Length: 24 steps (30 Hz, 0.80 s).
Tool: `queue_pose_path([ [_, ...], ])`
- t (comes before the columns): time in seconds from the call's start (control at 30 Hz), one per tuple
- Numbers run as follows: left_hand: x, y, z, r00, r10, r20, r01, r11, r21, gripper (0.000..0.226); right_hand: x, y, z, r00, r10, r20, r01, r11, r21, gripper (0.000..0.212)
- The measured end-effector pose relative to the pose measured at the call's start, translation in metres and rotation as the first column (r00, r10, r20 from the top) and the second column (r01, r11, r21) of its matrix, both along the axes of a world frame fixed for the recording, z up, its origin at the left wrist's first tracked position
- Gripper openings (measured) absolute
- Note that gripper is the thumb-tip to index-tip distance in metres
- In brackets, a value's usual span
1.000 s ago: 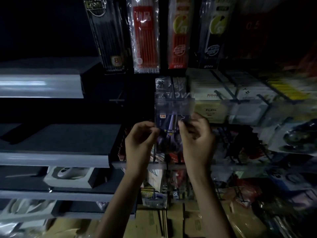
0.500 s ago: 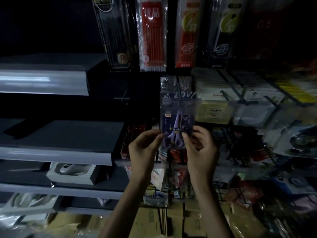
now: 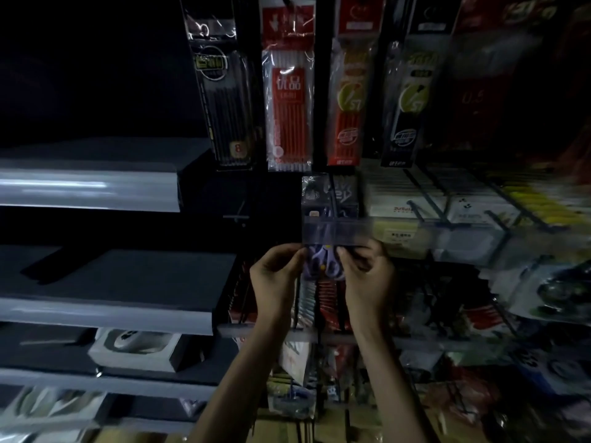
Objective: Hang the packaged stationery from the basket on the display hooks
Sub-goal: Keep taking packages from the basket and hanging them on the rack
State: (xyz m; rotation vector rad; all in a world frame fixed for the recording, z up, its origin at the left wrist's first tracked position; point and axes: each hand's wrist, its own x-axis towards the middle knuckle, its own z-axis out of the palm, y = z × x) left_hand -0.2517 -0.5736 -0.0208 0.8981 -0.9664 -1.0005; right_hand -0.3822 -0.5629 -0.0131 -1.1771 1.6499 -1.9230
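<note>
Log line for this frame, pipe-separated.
step: hanging | left hand: pinches scissors pack | right hand: pinches scissors pack | pack top: behind label strip | hung: cannot tell

Top row: 4 pen packs hang side by side, above all else.
Centre: scissors pack below pen packs, top part behind price rail.
Hands: left hand pinches pack's L edge, right hand its R edge.
Right: boxes on hooks, beside pack.
Left: shelves stacked; mouse box on a lower one.
</note>
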Motion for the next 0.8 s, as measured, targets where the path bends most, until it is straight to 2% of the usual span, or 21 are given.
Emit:
queue_pose_path([
  [0.17, 0.0, -0.008, -0.008, 0.998, 0.025, 0.049, -0.026, 1.0, 0.009, 0.007, 0.002, -0.005, -0.005, 0.999, -0.006, -0.034, 0.007, 1.0, 0.03, 0.017],
  [0.5, -0.003, 0.001, -0.031, 0.972, 0.053, 0.228, -0.064, 0.997, 0.044, 0.009, -0.006, -0.003, -0.027, 0.997, 0.002, -0.082, 0.003, 0.998, 0.061, 0.028],
  [0.8, -0.006, -0.007, -0.033, 0.969, 0.088, 0.232, -0.118, 0.986, 0.119, 0.006, -0.003, -0.005, -0.027, 0.996, -0.015, -0.088, 0.024, 0.994, 0.11, 0.023],
])
